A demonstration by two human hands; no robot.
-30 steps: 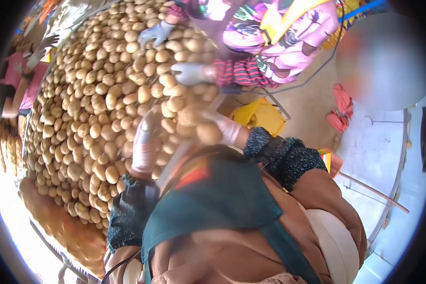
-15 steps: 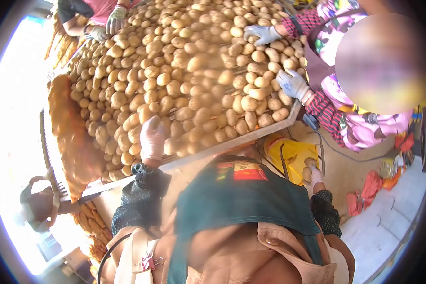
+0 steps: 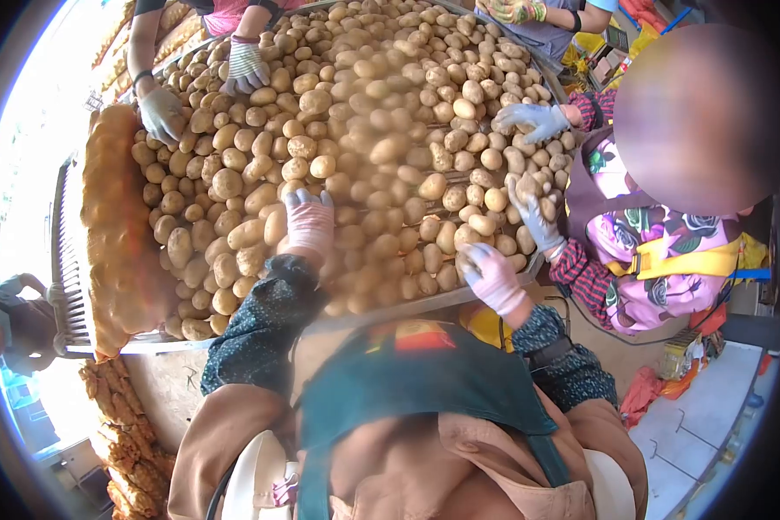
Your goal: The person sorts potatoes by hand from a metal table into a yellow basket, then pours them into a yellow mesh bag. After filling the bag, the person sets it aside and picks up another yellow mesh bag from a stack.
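Many potatoes [image 3: 227, 184] lie spread across a metal-edged sorting table [image 3: 390, 310]. My left hand [image 3: 309, 221], in a light glove with a pinkish cuff, rests palm down on the potatoes near the middle, fingers stretched forward. Over the table's near right edge is my right hand [image 3: 494, 279], gloved alike. Its fingers are loosely bent and apart, close to the potatoes, and no potato shows in them. Below that hand, a yellow basket [image 3: 487, 324] is mostly hidden by the table edge and my arm.
Co-workers' gloved hands touch the potatoes at the right [image 3: 537, 217] and far left [image 3: 161, 114]; another gloved hand [image 3: 516, 10] shows at the far edge. A full mesh sack [image 3: 117, 225] lies along the left side. Stacked sacks [image 3: 126, 433] stand lower left, red bags [image 3: 641, 394] lower right.
My right hand has risen from the yellow basket, where it held potatoes, to the table edge. My left hand has moved slightly forward and right. The far-left co-worker's hands have spread apart.
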